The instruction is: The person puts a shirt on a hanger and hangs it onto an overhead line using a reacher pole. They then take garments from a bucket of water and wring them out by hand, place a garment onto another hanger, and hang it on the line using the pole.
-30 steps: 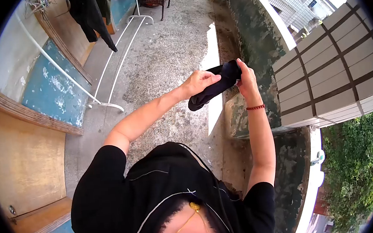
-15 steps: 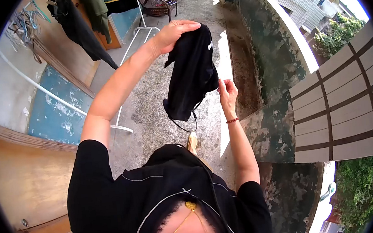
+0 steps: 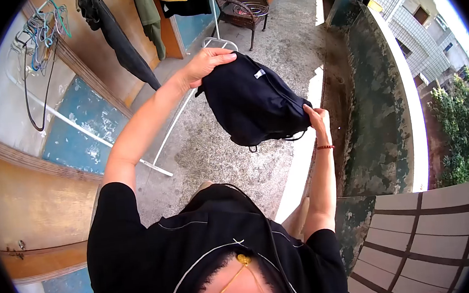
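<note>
A dark navy-black garment (image 3: 253, 101) with a small white label is stretched between my two hands, above the concrete floor. Thin cord-like loops hang from its lower edge; its exact kind is unclear. My left hand (image 3: 208, 67) pinches its upper left corner, thumb along the edge. With the fingers closed, my right hand (image 3: 318, 120) grips its right end, lower than the left. A red bead bracelet (image 3: 325, 147) circles the right wrist.
At the left stands a white metal rack (image 3: 78, 125) with hangers (image 3: 44, 37) and dark trousers (image 3: 119, 45). A wicker chair (image 3: 240, 11) is farther ahead. Along the right runs a peeling low wall (image 3: 374, 108), with a tiled section (image 3: 417, 231) nearer me.
My right hand, beside the garment before, now grips its right end. The garment has spread sideways, having hung down from my left hand. The view has turned a little.
</note>
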### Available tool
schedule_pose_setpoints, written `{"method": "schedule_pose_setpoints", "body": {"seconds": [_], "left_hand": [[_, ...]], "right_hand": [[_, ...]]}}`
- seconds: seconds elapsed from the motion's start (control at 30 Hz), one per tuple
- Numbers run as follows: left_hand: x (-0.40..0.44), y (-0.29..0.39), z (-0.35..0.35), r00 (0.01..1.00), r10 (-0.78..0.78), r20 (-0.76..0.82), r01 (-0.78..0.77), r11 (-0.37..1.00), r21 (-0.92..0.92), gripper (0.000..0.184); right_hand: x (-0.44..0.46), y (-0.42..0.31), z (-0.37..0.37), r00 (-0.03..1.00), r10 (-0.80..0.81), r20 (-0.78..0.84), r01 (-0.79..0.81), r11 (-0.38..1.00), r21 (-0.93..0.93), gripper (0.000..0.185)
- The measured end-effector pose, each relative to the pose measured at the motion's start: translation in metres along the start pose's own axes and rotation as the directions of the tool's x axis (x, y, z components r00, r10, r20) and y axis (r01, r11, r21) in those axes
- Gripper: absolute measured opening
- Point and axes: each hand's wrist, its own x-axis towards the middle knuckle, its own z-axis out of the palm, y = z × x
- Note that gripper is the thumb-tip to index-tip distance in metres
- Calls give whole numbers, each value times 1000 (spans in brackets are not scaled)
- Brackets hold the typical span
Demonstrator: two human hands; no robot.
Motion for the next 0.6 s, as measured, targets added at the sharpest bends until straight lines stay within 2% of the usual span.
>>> {"method": "schedule_pose_setpoints", "body": {"seconds": [0.03,0.07,0.1,0.13,0.17,0.2,0.23,0.3,0.4,0.43,0.5,0.53,0.57,0.6], "left_hand": [[17,-6,4,1000,-15,6,14,999,42,19],[38,-15,4,998,23,60,-32,987,155,21],[55,-22,12,994,103,40,-111,944,312,22],[76,-32,13,988,68,142,-105,956,274,24],[88,-32,15,973,84,215,-150,937,314,24],[100,-30,13,966,95,239,-189,893,409,24],[114,-32,6,957,68,282,-177,907,383,23],[133,-31,-15,956,88,280,-166,949,269,21],[168,-35,-61,935,214,284,-294,914,279,21],[178,-43,-77,935,209,286,-286,921,264,21],[201,-50,-103,879,126,460,-229,957,176,34],[211,-52,-113,871,64,487,-194,955,222,36],[223,-54,-120,860,90,502,-198,966,167,33],[237,-57,-124,863,91,497,-242,938,248,29]], "right_hand": [[11,-15,-4,985,-174,1,166,935,-314,56],[0,-52,6,904,-398,-156,358,905,-229,61],[2,-79,16,823,-561,-90,558,828,-56,56],[-1,-110,28,819,-565,100,544,821,175,51],[-1,-131,40,767,-577,280,457,798,393,46],[16,-142,47,741,-524,420,490,850,195,41],[33,-151,54,717,-438,542,526,850,-9,36],[55,-165,66,720,-457,523,380,889,255,25],[93,-191,64,749,-453,484,315,886,341,16],[91,-211,62,768,-421,483,243,889,389,13],[105,-233,60,762,-452,464,277,875,396,12],[111,-244,60,766,-451,458,299,881,367,11],[118,-253,59,776,-443,449,299,885,357,11],[124,-260,58,768,-453,453,313,882,351,11]]}}
